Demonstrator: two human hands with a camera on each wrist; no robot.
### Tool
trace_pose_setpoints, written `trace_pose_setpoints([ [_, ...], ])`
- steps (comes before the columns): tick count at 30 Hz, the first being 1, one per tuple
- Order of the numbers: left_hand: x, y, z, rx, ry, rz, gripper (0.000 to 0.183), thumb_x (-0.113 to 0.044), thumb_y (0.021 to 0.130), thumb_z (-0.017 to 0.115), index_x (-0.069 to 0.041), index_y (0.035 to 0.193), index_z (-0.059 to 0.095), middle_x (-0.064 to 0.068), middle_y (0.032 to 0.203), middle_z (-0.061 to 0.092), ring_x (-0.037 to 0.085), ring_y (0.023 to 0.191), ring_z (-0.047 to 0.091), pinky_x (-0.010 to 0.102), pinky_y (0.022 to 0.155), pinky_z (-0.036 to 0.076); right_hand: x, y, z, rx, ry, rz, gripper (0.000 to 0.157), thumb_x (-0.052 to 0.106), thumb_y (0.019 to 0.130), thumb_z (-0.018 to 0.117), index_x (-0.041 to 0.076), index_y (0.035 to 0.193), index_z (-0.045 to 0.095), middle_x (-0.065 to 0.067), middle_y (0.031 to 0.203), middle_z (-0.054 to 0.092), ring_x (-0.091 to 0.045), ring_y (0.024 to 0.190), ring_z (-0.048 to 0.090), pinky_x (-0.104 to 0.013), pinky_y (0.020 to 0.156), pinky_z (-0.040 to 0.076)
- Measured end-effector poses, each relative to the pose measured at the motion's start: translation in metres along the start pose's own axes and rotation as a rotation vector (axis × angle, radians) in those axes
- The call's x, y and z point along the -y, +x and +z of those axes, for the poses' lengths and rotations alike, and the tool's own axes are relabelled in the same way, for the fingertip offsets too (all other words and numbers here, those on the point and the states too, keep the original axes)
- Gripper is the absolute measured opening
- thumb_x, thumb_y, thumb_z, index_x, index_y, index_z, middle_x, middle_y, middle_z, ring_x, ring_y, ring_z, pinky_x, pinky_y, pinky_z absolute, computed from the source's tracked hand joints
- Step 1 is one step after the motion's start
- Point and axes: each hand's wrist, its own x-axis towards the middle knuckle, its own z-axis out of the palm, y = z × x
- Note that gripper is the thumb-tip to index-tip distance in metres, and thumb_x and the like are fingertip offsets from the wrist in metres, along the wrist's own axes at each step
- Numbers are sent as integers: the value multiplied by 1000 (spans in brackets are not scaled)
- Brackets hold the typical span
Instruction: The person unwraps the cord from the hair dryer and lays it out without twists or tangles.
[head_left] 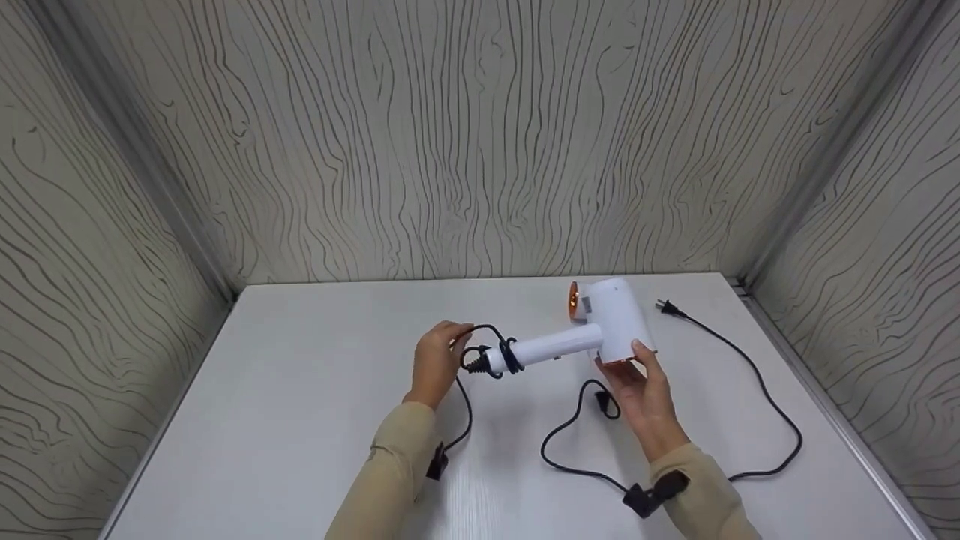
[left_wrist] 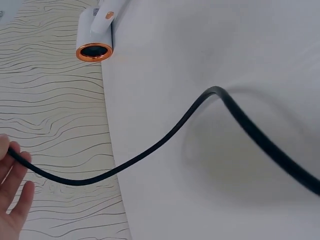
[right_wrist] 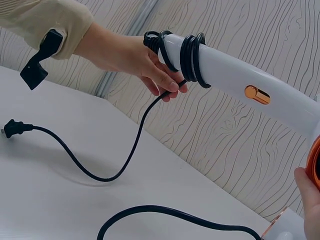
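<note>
A white hair dryer [head_left: 619, 319] with orange trim is held above the table, its handle pointing left. My right hand [head_left: 637, 394] grips the lower end of its body, thumb against the edge. Several turns of black power cord [right_wrist: 192, 60] wrap the handle near its end. There my left hand [head_left: 437, 360] pinches the cord between thumb and fingers. From those fingers the cord drops to the table, ending in a plug [right_wrist: 17, 128] in the right wrist view. Behind lies a second white hair dryer [left_wrist: 95, 30], mostly hidden in the head view.
On the right of the white table [head_left: 300, 390] another black cord [head_left: 765, 382] curves past my right wrist to a two-pin plug [head_left: 670, 308]. A loop of cord [head_left: 543, 446] lies below the held dryer. Wood-grain panels [head_left: 480, 150] enclose the back and sides.
</note>
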Motion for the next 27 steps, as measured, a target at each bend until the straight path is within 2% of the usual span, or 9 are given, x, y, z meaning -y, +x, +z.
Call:
trace_pose_setpoints([
  [5, -2, 7, -8, -67, 14, 18, 12, -11, 90, 66, -8, 98, 74, 4, 92, 74, 16, 88, 71, 28, 79, 60, 0, 1, -3, 8, -17, -1, 46, 29, 95, 55, 27, 133, 29, -2, 129, 37, -11, 111, 57, -29, 107, 49],
  [12, -8, 14, -19, -178, 26, 85, 8, -12, 87, 69, -8, 92, 74, 3, 86, 73, 15, 82, 71, 27, 75, 59, 0, 0, -3, -11, -33, 15, 58, 27, 95, 55, 29, 142, 21, -1, 131, 36, -11, 114, 55, -29, 111, 46],
  [19, -19, 18, -27, -252, 16, 123, 6, -12, 86, 71, -8, 89, 74, 3, 82, 70, 14, 78, 69, 25, 72, 59, -1, 0, -2, -41, -133, -25, 41, 25, 95, 55, 26, 129, 33, 1, 126, 41, -8, 109, 54, -25, 103, 51],
  [27, -30, 22, -38, -339, -27, 165, 5, -10, 84, 72, -6, 86, 74, 4, 81, 69, 15, 76, 70, 25, 70, 59, -7, 0, 2, -84, -142, -27, 36, 19, 94, 58, 19, 124, 38, 2, 119, 46, -7, 103, 58, -23, 102, 51],
])
